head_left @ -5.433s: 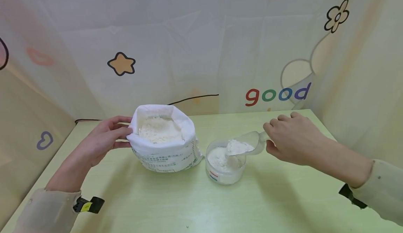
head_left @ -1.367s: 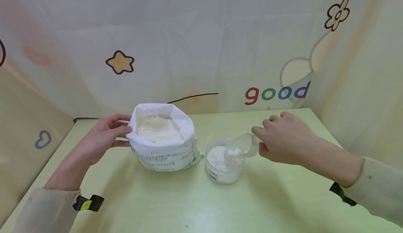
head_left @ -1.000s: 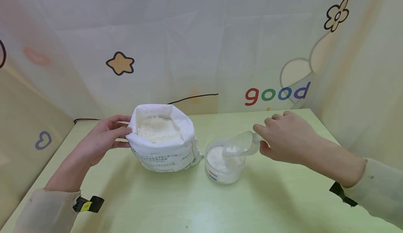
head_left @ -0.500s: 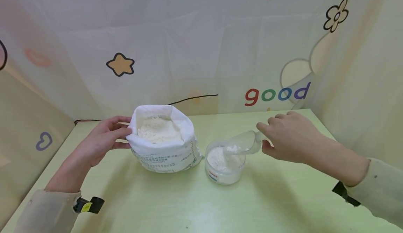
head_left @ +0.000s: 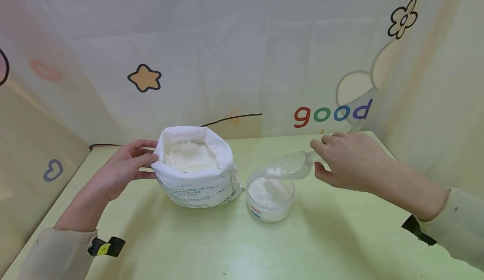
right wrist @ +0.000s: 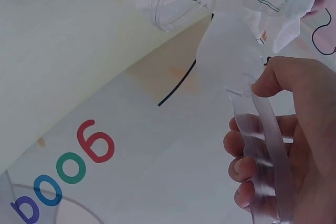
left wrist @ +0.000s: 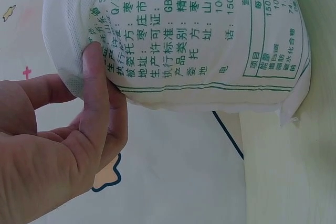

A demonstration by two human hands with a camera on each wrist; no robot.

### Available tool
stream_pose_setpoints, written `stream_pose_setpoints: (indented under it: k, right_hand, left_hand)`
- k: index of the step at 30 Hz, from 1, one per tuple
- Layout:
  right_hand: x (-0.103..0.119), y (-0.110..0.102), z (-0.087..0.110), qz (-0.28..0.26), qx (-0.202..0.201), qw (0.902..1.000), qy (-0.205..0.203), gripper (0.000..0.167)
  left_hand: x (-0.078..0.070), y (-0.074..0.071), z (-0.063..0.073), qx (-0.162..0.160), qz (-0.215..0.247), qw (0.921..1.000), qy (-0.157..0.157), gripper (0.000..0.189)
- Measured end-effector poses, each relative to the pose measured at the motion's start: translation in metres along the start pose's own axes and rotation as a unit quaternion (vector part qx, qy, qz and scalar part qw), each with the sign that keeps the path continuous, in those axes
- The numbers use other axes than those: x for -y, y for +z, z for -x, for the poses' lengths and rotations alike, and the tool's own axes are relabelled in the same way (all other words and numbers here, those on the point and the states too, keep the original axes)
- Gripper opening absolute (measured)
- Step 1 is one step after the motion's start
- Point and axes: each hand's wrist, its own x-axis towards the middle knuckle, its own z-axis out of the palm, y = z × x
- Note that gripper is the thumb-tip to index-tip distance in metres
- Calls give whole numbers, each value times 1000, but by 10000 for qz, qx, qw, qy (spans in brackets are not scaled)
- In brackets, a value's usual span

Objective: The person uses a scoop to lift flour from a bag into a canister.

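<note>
A white cloth flour bag (head_left: 200, 189) with green print stands upright, its top folded outward and white flour (head_left: 190, 156) showing inside. At its left side my left hand (head_left: 122, 166) pinches the folded rim (left wrist: 71, 40). My right hand (head_left: 348, 160) grips the handle (right wrist: 265, 150) of a clear plastic scoop (head_left: 289, 165). The scoop is tilted above the right rim of a clear round tub (head_left: 270, 215), with a little flour clinging in it. Flour (head_left: 268, 191) lies in the tub, which stands just right of the bag.
A pale yellow-green table (head_left: 196, 246) carries the bag and tub. Behind it hangs a printed curtain (head_left: 234, 61) with coloured lettering. Each sleeve has a dark wrist strap (head_left: 107, 246).
Flour heaped in the scoop 5.4 s ago has gone into the tub. The scoop dipped toward the tub, then rose and drew back slightly right. My left hand stayed on the bag.
</note>
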Motion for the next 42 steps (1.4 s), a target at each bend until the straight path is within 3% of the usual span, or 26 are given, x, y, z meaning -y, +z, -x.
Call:
stream_pose_setpoints:
  k: [20,27,34,42]
  right_hand:
    - [2,-13,-12,-350,-214,9990,158,21]
    - [1,-17,-17,-306,-591,9978,70,20]
    - [3,-25,-20,-370,-542,9977,169,17]
    - [9,-35,-27,-424,-911,9949,61,21]
  left_hand:
    - [-1,-1,1,-35,-76,10000,-34,53]
    - [1,0,0,-24,-18,10000,-35,53]
    - [0,-1,1,-21,-31,10000,-31,53]
    - [0,-1,1,35,-51,10000,-11,53]
